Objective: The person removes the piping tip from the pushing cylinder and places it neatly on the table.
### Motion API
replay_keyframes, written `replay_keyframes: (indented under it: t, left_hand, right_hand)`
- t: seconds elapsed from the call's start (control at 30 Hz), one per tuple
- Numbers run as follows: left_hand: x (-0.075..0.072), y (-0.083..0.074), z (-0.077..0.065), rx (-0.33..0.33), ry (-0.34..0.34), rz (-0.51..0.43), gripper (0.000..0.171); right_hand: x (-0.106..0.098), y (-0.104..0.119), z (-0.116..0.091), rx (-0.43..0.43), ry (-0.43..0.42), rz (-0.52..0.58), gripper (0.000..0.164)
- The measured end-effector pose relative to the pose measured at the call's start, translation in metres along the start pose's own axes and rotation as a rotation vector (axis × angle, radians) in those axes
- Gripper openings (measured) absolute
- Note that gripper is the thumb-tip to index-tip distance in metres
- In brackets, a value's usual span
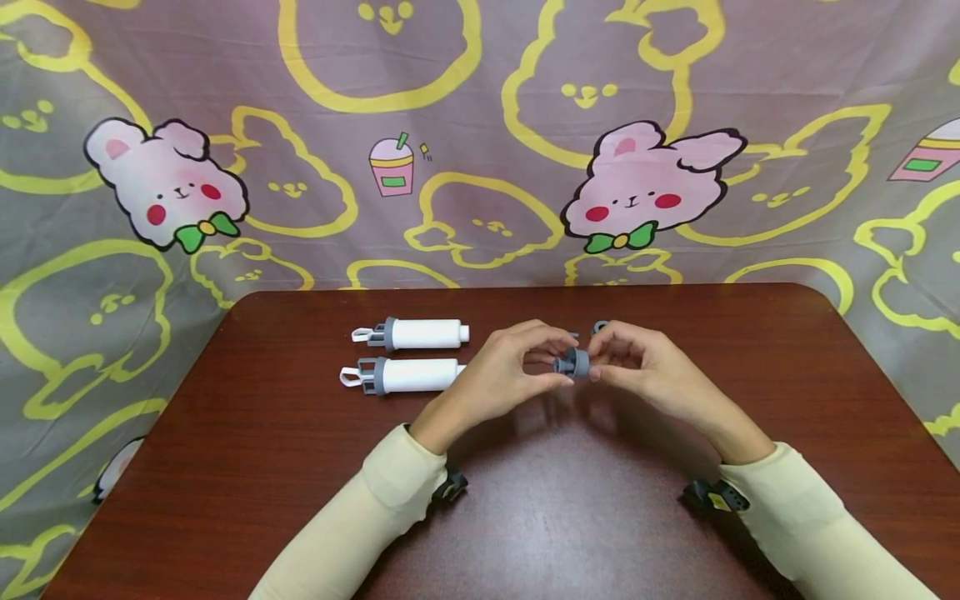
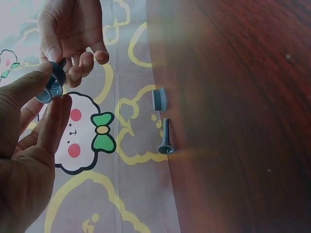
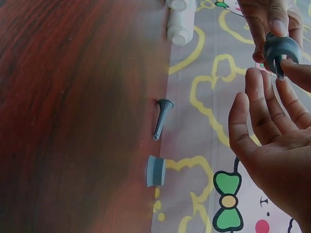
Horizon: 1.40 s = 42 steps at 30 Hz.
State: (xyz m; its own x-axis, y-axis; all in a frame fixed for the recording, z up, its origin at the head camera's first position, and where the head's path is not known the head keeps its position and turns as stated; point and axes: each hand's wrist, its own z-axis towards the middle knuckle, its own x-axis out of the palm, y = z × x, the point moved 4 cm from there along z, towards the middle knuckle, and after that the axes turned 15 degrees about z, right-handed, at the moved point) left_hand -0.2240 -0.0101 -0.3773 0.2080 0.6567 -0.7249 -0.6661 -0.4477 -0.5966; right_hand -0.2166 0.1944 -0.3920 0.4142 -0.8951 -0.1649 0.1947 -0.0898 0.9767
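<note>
Between both hands is a grey plastic fitting (image 1: pixel 576 363) with a round collar and a narrower end. My left hand (image 1: pixel 502 371) pinches its collar between thumb and fingers, seen closely in the left wrist view. From the other side, my right hand (image 1: pixel 652 358) has thumb and fingertips at a small prong (image 3: pixel 279 68) on the fitting; its other fingers are spread. Beyond the hands on the table lie a grey flared-end nozzle (image 3: pixel 163 119) and a short grey ring-shaped cap (image 3: pixel 156 171). In the head view the hands partly cover both.
Two white pump-like cylinders, an upper one (image 1: pixel 426 333) and a lower one (image 1: pixel 416 375), lie left of the hands with grey collars and white loop handles. The brown table (image 1: pixel 225 467) ends at a patterned cloth (image 1: pixel 480 225) behind.
</note>
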Motion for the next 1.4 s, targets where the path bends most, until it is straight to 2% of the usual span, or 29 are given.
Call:
replay_keyframes:
  t: [0.23, 0.67, 1.03, 1.4]
  left_hand:
    - [0.0001, -0.0001, -0.0003, -0.022, -0.003, -0.040, 0.040]
    - [0.0001, 0.0021, -0.0012, -0.038, -0.033, -0.062, 0.039]
    - [-0.0011, 0.0009, -0.0014, -0.047, -0.041, -0.056, 0.040]
    - [0.0012, 0.0007, -0.0001, -0.040, -0.048, -0.092, 0.040]
  right_hand:
    - [-0.0017, 0.0007, 0.0007, -0.024, -0.010, -0.024, 0.016]
    - [-0.0008, 0.0033, 0.0008, -0.070, -0.011, 0.006, 0.025]
    - [0.0024, 0.0043, 0.0015, -0.073, -0.008, 0.042, 0.025]
    - [0.0039, 0.0045, 0.0011, -0.074, -0.017, 0.044, 0.027]
